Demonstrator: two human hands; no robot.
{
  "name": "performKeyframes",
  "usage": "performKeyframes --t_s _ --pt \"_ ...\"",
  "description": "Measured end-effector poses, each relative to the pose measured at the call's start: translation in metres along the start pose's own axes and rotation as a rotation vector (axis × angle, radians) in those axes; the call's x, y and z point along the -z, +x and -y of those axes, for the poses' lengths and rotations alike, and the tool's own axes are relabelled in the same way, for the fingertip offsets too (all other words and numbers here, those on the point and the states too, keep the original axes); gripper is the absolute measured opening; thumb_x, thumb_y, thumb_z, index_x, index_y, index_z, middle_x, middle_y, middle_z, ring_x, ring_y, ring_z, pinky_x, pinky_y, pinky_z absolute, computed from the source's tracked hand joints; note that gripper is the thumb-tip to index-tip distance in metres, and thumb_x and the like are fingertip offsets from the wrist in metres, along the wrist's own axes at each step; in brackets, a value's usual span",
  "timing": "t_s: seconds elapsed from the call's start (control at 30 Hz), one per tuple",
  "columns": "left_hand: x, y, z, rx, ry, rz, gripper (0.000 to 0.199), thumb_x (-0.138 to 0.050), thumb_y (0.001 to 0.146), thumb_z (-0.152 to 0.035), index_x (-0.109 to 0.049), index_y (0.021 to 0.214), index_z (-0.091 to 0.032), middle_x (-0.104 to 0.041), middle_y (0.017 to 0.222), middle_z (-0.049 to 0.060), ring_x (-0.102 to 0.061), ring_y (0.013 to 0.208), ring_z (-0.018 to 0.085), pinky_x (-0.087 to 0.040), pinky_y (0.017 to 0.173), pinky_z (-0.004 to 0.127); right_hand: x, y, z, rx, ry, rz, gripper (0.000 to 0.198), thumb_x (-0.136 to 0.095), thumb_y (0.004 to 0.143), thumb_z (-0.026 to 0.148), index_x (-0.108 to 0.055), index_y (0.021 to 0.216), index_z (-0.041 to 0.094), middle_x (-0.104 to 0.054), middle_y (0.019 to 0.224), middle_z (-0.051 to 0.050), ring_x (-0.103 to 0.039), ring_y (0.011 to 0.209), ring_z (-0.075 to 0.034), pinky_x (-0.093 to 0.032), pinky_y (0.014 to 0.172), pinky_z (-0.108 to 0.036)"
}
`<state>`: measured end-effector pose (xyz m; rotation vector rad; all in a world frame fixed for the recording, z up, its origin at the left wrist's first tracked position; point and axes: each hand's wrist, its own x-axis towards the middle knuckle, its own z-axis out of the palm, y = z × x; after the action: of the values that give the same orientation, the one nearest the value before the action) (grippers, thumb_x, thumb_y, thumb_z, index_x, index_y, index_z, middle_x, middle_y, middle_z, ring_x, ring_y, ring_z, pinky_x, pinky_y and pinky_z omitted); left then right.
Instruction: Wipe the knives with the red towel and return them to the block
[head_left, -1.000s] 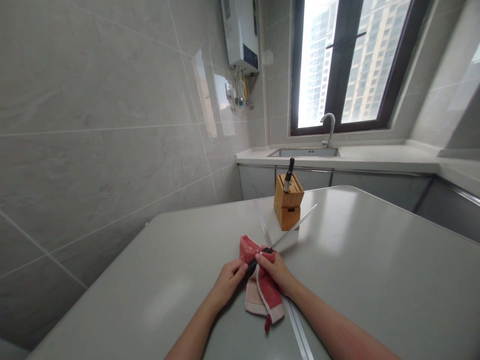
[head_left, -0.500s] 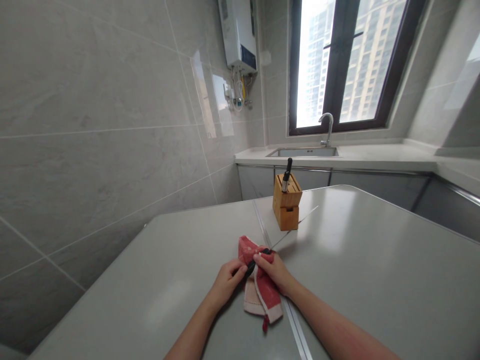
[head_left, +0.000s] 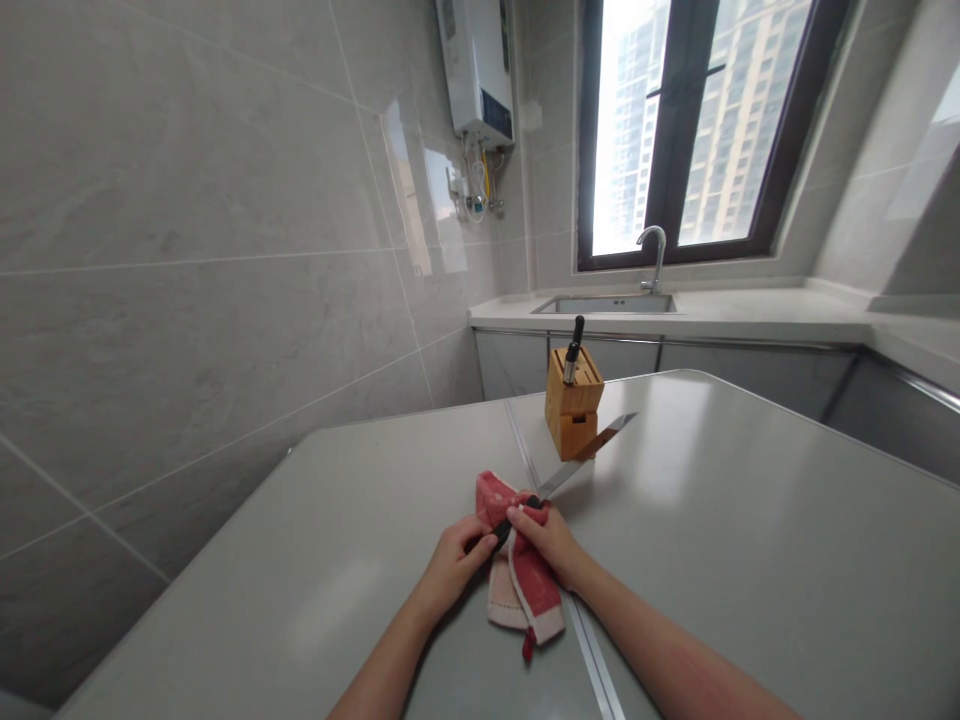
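A long kitchen knife [head_left: 589,455] with a black handle points away to the right, its flat side showing. My left hand [head_left: 459,553] is closed round the rear of that handle. Near the blade end, my right hand [head_left: 553,542] grips a red and pink cloth [head_left: 534,590] pressed about the handle. The cloth drapes below my fingers, with a small red loop at its lower corner. Just beyond the blade stands a wooden knife block [head_left: 577,410] holding a black-handled piece upright; its lower front is partly covered by the blade.
I see a pale table [head_left: 360,500] with a metal seam [head_left: 592,655] running through it. Behind it are a counter [head_left: 765,305], a sink [head_left: 607,304] and a faucet [head_left: 656,255]. A tiled wall [head_left: 225,330] borders the left side.
The knife has rolled about its length: its blade was edge-on as a thin line and now shows its broad side. Both hands and the cloth stay almost in place.
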<state>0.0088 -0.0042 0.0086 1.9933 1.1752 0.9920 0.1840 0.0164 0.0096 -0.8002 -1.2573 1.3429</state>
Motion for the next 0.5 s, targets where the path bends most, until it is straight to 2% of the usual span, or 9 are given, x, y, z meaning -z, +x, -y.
performKeyframes --t_s 0.5 --pt "-0.0009 -0.0007 0.0008 0.006 -0.026 0.01 0.039 -0.045 0.088 -0.046 -0.057 0.07 -0.014 -0.053 0.072 0.002 -0.047 0.07 0.016 -0.037 0.067 0.024 -0.0003 0.0 0.0015 0.021 -0.029 0.019 0.032 -0.068 0.067 0.047 -0.061 0.075 0.016 -0.062 0.073 -0.001 -0.055 0.072 -0.018 -0.043 0.073 -0.029"
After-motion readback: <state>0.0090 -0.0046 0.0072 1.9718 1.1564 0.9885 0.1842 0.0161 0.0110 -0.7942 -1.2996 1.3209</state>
